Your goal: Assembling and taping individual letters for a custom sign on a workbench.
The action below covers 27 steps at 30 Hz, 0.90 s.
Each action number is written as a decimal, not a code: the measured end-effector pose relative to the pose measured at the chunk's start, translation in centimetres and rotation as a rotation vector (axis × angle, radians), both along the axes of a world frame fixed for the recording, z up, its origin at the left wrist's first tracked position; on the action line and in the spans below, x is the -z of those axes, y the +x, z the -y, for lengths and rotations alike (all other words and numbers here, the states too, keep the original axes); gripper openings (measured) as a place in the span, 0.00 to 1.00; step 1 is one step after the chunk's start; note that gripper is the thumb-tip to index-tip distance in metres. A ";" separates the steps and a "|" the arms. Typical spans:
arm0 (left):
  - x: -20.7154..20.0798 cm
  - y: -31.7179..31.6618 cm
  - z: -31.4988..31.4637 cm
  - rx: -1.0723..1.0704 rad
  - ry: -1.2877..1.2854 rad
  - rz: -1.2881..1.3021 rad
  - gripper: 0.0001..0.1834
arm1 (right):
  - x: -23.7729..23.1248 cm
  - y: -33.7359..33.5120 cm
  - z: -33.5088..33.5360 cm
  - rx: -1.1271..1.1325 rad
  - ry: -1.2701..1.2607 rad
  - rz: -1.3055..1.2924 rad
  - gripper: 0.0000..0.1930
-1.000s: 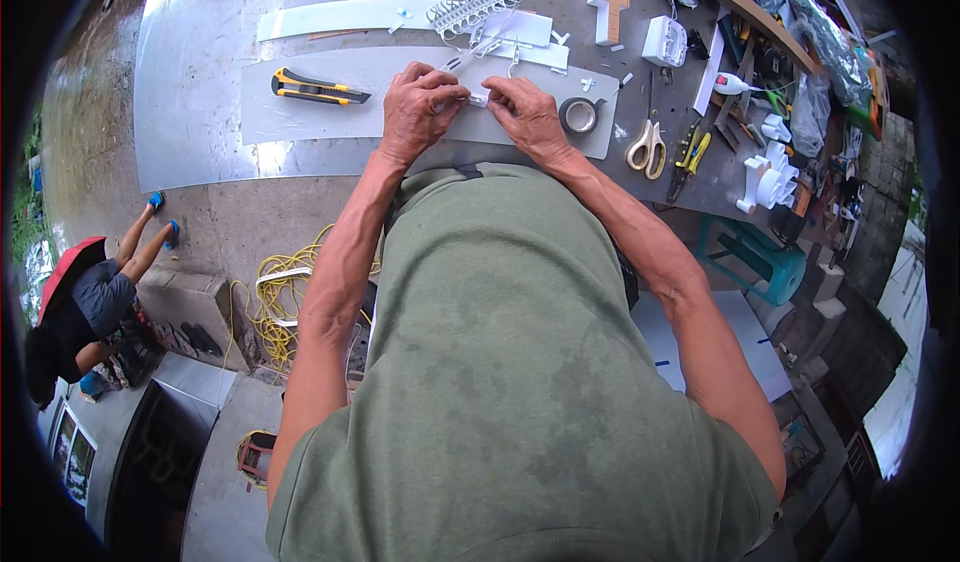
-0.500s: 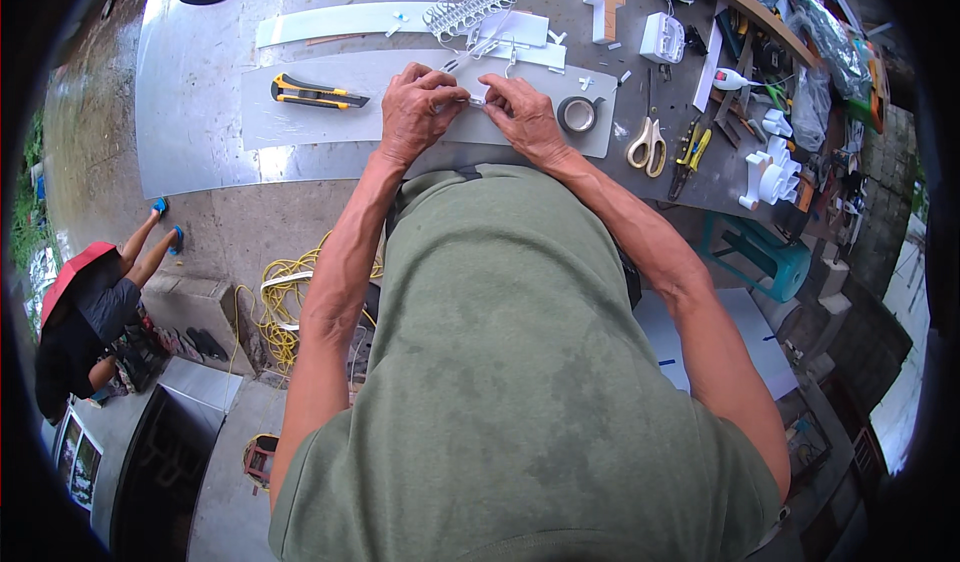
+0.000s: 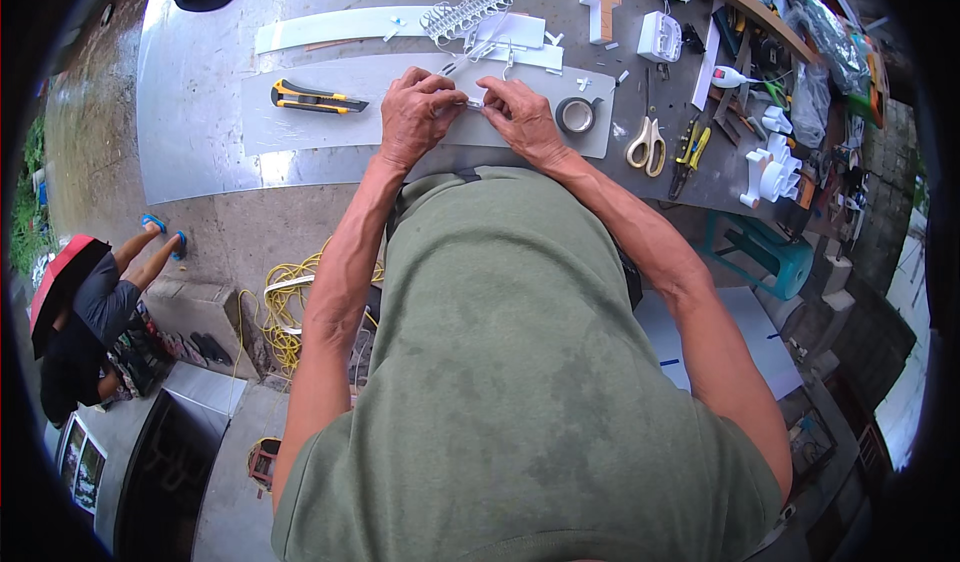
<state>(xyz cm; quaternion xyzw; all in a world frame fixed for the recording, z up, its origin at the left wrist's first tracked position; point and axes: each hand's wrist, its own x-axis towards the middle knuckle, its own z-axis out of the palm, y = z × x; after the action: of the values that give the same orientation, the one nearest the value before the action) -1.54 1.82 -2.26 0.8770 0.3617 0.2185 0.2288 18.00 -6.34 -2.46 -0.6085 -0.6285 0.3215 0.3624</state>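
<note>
My left hand (image 3: 414,114) and my right hand (image 3: 522,118) meet over a pale sheet (image 3: 330,134) on the table. Fingertips of both pinch a small white piece (image 3: 475,103), mostly covered by the fingers, so its exact kind is unclear. Thin wires seem to lead up from it to a tangle of small white wired modules (image 3: 468,12) behind my hands. To the left lies a yellow-and-black utility knife (image 3: 318,98). A roll of dark tape (image 3: 576,115) is just right of my right hand.
White strips (image 3: 330,29) lie farther back. Toward the right are scissors (image 3: 646,148), yellow-handled pliers (image 3: 690,152), a white block letter (image 3: 601,16) and piled tools. A green stool (image 3: 770,257) stands below the table edge. At left, another person (image 3: 105,307) is beside a red umbrella (image 3: 60,282).
My hands stay nearly in place, still pinching the small piece. The other person at left has shifted slightly, and the whole view has moved a little.
</note>
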 end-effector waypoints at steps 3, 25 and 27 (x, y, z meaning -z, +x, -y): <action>0.0 0.0 0.0 0.004 0.004 -0.004 0.10 | 0.0 0.0 0.0 0.006 -0.012 -0.014 0.19; -0.1 0.1 0.1 -0.016 0.027 -0.026 0.10 | 0.5 0.4 0.2 -0.126 0.172 0.189 0.16; 0.2 0.1 0.2 -0.023 0.002 0.011 0.09 | 0.5 0.4 0.2 -0.141 0.180 0.198 0.15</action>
<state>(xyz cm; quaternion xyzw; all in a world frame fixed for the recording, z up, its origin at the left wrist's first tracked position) -1.43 1.59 -2.43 0.8717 0.3705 0.2262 0.2273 18.35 -6.55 -2.97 -0.5566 -0.7288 0.2270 0.3279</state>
